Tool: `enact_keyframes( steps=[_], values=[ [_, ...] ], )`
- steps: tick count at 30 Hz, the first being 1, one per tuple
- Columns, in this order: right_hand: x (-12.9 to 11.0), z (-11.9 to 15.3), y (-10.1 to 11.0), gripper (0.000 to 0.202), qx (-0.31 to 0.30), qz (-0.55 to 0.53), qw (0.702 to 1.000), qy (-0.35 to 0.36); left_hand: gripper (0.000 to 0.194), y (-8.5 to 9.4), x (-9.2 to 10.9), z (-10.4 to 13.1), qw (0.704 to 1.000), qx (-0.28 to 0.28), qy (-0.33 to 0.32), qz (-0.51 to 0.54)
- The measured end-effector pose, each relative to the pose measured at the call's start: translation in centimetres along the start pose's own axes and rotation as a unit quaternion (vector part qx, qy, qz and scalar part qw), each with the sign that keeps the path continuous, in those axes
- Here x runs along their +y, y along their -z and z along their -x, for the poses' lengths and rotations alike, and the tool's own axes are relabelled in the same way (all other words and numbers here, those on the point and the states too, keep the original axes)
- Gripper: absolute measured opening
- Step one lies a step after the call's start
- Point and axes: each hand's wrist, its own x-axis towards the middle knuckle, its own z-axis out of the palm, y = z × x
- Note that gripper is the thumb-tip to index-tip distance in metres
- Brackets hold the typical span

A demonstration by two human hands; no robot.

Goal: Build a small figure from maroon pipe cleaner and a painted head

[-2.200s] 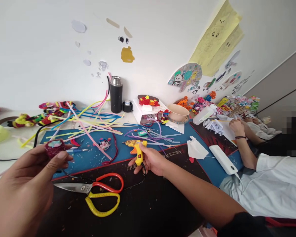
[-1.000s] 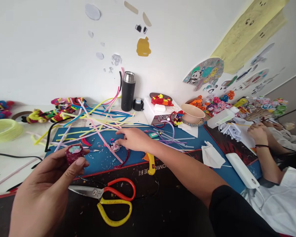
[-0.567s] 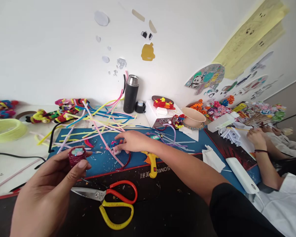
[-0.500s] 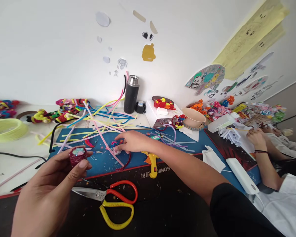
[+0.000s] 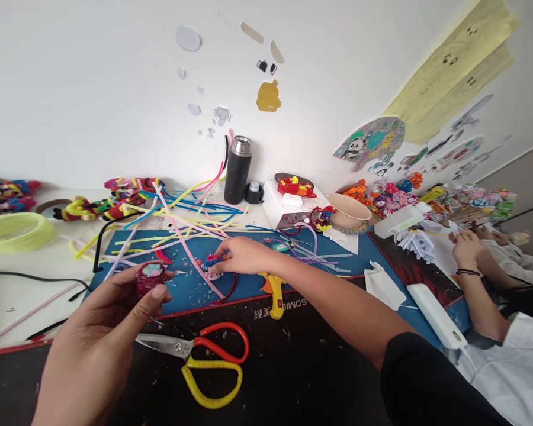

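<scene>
My left hand [image 5: 93, 334] is closed, thumb and fingers gripping a short dark-red fuzzy roll [image 5: 149, 281] that has a pale teal patch on its top. Over the blue mat, my right hand [image 5: 246, 256] reaches across and pinches a small piece with a white front and blue, pink and red fuzzy parts [image 5: 212, 271]. Whether that piece still rests on the mat cannot be made out. Scissors [image 5: 189, 348] with one red and one yellow handle lie between my arms. Under my right wrist sits a yellow glue gun [image 5: 274, 299].
Loose pipe cleaners [image 5: 190, 216] are strewn over the blue mat [image 5: 182, 303]. Behind stand a black flask [image 5: 238, 171] and its cap [image 5: 253, 193]. A beige bowl [image 5: 349, 212] sits to the right, with a white power strip [image 5: 437, 316] nearer. A co-worker's hand [image 5: 466, 248] is at far right.
My left hand with the dark-red roll has shifted slightly right. My right hand has drawn a little to the right, its fingers now closed closer around the small multicoloured piece.
</scene>
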Motion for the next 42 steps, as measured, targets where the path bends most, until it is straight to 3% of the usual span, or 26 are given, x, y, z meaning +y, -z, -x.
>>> enact_keyframes(
  steps=[4, 10, 15, 22, 30, 42],
  values=[
    [0.7, 0.5, 0.0, 0.044, 0.022, -0.019, 1.0, -0.013, 0.072, 0.2, -0.4, -0.3, 0.997, -0.016, 0.071, 0.039],
    [1.0, 1.8, 0.1, 0.044, 0.094, -0.038, 0.995, -0.02, 0.069, -0.1, 0.7, -0.1, 0.997, -0.031, 0.074, 0.018],
    [1.0, 2.7, 0.2, 0.044, 0.136, -0.144, 0.98, -0.011, 0.064, -1.4, 1.1, -0.1, 0.994, -0.074, 0.079, 0.006],
    [-0.4, 4.0, 0.2, 0.042, 0.115, -0.278, 0.953, 0.039, 0.061, -2.3, 0.3, -0.1, 0.988, -0.137, 0.067, -0.006],
    [-2.2, 5.1, -0.5, 0.044, 0.094, -0.258, 0.959, 0.071, 0.064, -2.5, 0.2, 0.1, 0.984, -0.166, 0.059, -0.038],
    [-2.5, 5.2, -1.3, 0.042, 0.096, -0.235, 0.965, 0.065, 0.078, -2.5, -0.6, 0.1, 0.981, -0.181, 0.04, -0.05]
  ],
)
